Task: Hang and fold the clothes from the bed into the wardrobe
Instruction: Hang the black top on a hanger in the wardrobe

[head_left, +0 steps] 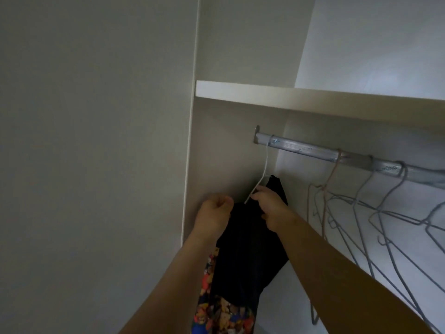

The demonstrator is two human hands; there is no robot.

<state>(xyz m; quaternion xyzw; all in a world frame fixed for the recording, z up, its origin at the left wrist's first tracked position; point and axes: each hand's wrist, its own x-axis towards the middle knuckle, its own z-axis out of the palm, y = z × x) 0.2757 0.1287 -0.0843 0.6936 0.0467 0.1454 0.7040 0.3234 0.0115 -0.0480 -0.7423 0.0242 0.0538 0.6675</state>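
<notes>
At the rail's left end the shirt is hung on a hanger, pinched at its shoulders by left hand and right hand; fabric should be evened before release.

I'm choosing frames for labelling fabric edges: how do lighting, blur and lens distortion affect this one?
Head view: dim, brightest at upper right; the black garment gripped by the left hand and right hand is a near-featureless dark mass; the wardrobe's white side edge curves from wide-angle distortion; the grey wire hangers look soft.
</notes>
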